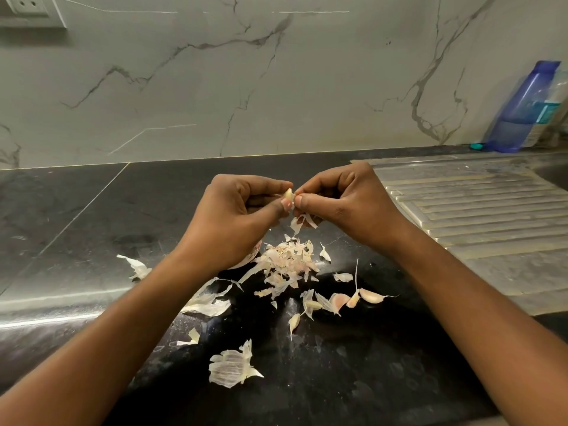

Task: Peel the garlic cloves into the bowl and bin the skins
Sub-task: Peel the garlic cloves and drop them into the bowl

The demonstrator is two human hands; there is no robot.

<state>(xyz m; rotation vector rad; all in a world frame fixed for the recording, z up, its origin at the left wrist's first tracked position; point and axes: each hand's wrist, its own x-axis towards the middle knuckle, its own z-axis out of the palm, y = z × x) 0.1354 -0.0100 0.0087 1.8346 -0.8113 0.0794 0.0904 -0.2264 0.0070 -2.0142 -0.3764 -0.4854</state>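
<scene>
The dark stone desk (76, 210) abuts a white, grey-veined marble wall (215, 87). A ribbed steel drainboard (476, 210) is set in at the right. Behind it, a translucent blue bottle (522, 109) stands at the wall, with a teal cap (477, 146) beside its base. A wall socket (27, 4) is at top left.

Both bare forearms reach forward and converge. The left hand (236, 216) and right hand (347, 204) meet at the fingertips, fingers curled, thumbs and forefingers pinching one garlic clove (288, 193) between them.

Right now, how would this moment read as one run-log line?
step: peeling | left hand: pinches garlic clove | right hand: pinches clove skin | skin pile: on counter | unpeeled cloves: near pile
</scene>
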